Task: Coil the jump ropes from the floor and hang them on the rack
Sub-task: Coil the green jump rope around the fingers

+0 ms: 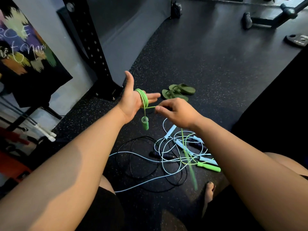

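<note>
My left hand (pixel 131 99) is held out flat, palm up, fingers straight and thumb raised. Several turns of a green jump rope (pixel 143 97) are wound around its palm. One green handle (pixel 145 123) dangles below that hand. My right hand (pixel 175 112) pinches the free green cord just right of the coil; the cord runs down from it to the other green handle (pixel 209 166) on the floor. A tangle of light blue ropes (pixel 168 148) and a black rope (pixel 133 157) lies on the floor beneath my hands.
A black perforated rack upright (pixel 93 45) stands bolted to the speckled rubber floor at the left. A pair of green flip-flops (pixel 178 92) lies beyond my hands. A weight plate (pixel 296 41) and bench legs are at the far right. My bare foot (pixel 208 190) is near the ropes.
</note>
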The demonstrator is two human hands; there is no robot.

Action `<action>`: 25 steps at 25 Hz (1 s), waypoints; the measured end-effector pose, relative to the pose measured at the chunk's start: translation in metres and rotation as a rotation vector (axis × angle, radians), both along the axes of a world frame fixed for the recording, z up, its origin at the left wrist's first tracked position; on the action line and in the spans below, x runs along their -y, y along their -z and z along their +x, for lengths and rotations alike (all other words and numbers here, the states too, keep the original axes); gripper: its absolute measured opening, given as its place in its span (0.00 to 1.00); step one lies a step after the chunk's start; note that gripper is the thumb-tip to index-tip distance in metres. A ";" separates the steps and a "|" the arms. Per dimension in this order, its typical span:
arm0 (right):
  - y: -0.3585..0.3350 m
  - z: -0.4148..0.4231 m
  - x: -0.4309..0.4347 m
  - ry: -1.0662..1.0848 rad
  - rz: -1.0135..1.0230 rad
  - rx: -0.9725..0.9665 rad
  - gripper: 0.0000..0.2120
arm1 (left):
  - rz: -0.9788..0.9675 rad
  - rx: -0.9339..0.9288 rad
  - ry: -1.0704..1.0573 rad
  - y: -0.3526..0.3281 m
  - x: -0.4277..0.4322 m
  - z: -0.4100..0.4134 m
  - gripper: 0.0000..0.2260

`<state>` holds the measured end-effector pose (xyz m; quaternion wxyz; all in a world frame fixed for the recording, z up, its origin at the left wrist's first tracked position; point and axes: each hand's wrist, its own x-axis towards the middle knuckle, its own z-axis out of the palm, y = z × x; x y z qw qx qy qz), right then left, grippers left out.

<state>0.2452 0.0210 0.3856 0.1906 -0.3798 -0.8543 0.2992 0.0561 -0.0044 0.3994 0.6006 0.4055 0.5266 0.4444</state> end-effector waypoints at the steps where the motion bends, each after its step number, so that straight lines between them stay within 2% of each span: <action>1: -0.001 0.001 0.001 -0.002 0.028 -0.012 0.11 | -0.029 -0.048 0.050 0.004 -0.002 0.001 0.52; 4: -0.002 0.005 -0.001 0.015 0.091 -0.070 0.11 | -0.087 -0.172 0.295 0.015 -0.005 0.001 0.64; 5: -0.002 0.006 -0.002 0.020 0.106 -0.087 0.12 | -0.081 -0.196 0.390 0.015 -0.003 0.002 0.64; 7: -0.003 0.010 -0.005 0.016 0.079 -0.117 0.11 | -0.095 -0.182 0.498 0.012 0.002 0.006 0.62; 11: 0.001 0.015 -0.009 0.074 -0.054 -0.253 0.16 | -0.119 -0.067 0.557 0.002 0.007 0.010 0.56; 13: 0.005 0.020 -0.014 0.129 -0.108 -0.288 0.17 | -0.126 0.002 0.565 -0.002 0.008 0.010 0.54; 15: 0.012 0.023 -0.016 0.144 -0.151 -0.238 0.19 | -0.124 0.056 0.543 -0.006 0.010 0.011 0.52; 20: 0.034 0.016 -0.006 0.148 -0.424 -0.217 0.23 | -0.117 0.240 0.422 -0.011 0.010 0.013 0.50; 23: 0.040 0.015 0.001 0.176 -0.538 -0.250 0.23 | -0.058 0.431 0.302 -0.011 0.006 0.013 0.51; 25: 0.045 0.013 0.010 0.139 -0.627 -0.191 0.21 | 0.000 0.572 0.202 -0.012 0.002 0.011 0.50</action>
